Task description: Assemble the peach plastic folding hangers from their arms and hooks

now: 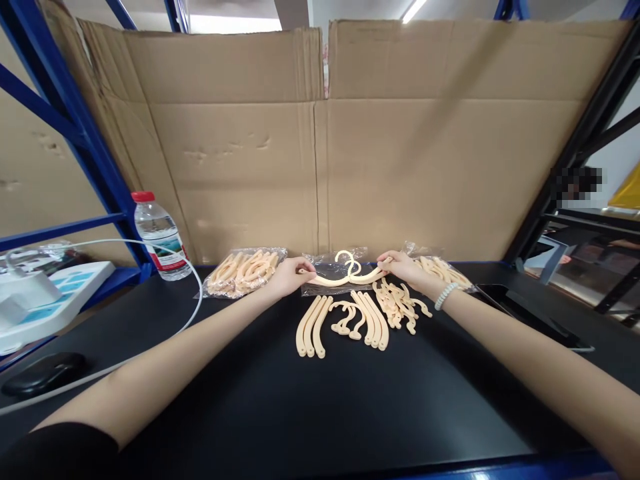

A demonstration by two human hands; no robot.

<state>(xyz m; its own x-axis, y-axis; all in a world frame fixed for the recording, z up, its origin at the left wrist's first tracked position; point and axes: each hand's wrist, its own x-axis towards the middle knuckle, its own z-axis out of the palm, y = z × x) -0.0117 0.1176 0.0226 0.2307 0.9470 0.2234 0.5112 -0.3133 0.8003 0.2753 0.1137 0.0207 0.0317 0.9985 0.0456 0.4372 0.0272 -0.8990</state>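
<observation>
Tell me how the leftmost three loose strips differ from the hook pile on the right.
The three loose strips are long and gently bent; pieces in the hook pile are shorter and curl more sharply. The strips lie neatly side by side, while the hook pile is jumbled. Both are cream-coloured and lie on the black table.

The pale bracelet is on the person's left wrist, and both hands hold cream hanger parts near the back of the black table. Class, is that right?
Not quite: the head view shows the pale bracelet at the wrist of the right hand, not the left hand. Both do hold cream hanger parts near the back of the black table.
</observation>
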